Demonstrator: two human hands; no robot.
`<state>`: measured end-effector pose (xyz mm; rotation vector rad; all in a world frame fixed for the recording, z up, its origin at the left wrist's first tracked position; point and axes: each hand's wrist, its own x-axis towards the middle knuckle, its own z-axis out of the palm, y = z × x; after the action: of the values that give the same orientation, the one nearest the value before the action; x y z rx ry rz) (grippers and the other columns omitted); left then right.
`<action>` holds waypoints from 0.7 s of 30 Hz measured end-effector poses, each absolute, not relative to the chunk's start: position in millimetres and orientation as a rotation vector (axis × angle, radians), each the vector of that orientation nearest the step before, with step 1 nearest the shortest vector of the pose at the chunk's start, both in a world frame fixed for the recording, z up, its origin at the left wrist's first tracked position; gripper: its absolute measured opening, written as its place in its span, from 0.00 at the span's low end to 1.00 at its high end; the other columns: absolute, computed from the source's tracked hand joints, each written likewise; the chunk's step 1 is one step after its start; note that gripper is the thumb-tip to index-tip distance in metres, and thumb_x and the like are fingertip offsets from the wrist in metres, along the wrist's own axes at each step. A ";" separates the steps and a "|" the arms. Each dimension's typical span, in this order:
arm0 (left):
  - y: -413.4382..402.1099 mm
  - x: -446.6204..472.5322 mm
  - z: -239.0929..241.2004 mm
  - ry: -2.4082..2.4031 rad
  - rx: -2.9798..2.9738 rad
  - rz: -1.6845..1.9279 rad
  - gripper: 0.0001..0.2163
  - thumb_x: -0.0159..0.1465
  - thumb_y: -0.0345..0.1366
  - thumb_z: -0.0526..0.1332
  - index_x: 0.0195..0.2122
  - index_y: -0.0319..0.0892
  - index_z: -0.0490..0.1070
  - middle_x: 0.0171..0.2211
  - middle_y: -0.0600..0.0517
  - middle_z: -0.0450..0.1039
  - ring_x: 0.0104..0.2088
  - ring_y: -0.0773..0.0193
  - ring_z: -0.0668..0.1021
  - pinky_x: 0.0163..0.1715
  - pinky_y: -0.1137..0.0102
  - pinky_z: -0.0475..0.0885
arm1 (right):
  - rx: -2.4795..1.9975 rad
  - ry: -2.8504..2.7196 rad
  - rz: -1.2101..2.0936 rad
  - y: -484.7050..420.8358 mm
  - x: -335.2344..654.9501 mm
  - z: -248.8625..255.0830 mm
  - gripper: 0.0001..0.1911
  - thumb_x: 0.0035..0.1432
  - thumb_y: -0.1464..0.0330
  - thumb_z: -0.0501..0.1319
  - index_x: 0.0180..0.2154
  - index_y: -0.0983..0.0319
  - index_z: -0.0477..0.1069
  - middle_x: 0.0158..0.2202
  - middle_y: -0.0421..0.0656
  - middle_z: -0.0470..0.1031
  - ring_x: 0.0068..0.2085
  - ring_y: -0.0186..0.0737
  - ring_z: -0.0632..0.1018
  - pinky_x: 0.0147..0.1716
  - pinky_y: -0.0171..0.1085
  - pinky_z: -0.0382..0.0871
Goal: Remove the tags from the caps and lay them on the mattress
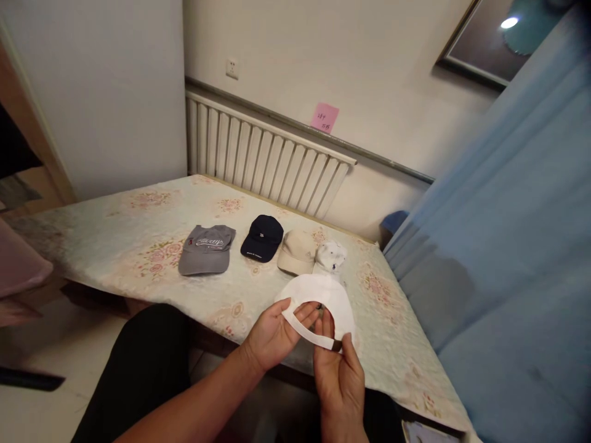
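Note:
A white cap (pixel 323 295) lies at the near edge of the bed with its back strap toward me. My left hand (pixel 272 335) pinches the left part of the strap. My right hand (pixel 339 369) grips the strap's right end, by a small dark buckle. Behind it lie a row of caps: a grey cap (pixel 205 249), a navy cap (pixel 261 238), a beige cap (pixel 297 252) and a white patterned cap (pixel 331 255).
The bed (pixel 138 227) has a pale floral cover. A white radiator (pixel 263 157) lines the wall behind, with a pink note (pixel 324 117) above. A blue curtain (pixel 512 258) hangs at the right. My dark-clad knee (pixel 143 363) is at the lower left.

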<state>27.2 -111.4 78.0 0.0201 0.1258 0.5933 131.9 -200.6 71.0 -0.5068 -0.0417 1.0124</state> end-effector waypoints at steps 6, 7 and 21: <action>-109.8 20.1 77.6 0.116 0.059 0.720 0.10 0.64 0.28 0.53 0.45 0.30 0.65 0.39 0.38 0.76 0.47 0.55 0.78 0.55 0.61 0.68 | -0.523 -0.023 1.003 -201.7 128.0 75.9 0.11 0.58 0.71 0.58 0.42 0.64 0.74 0.45 0.45 0.78 0.53 0.39 0.74 0.57 0.46 0.64; -109.5 18.2 77.6 0.116 0.060 0.722 0.10 0.64 0.28 0.53 0.44 0.30 0.65 0.39 0.38 0.76 0.47 0.55 0.78 0.55 0.61 0.68 | -0.521 -0.021 1.014 -201.6 126.7 76.2 0.11 0.57 0.71 0.58 0.42 0.64 0.74 0.45 0.46 0.78 0.52 0.39 0.75 0.57 0.46 0.65; -98.3 2.8 78.5 0.135 0.002 0.768 0.20 0.66 0.32 0.54 0.58 0.32 0.57 0.45 0.38 0.74 0.50 0.54 0.76 0.54 0.59 0.68 | -0.581 -0.058 1.051 -180.4 119.4 74.6 0.10 0.56 0.69 0.61 0.41 0.62 0.75 0.43 0.45 0.79 0.48 0.40 0.78 0.55 0.46 0.66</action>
<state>2.8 -98.3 78.5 0.0018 0.1355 0.7680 119.4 -180.4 74.6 -0.5808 -0.0581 1.0514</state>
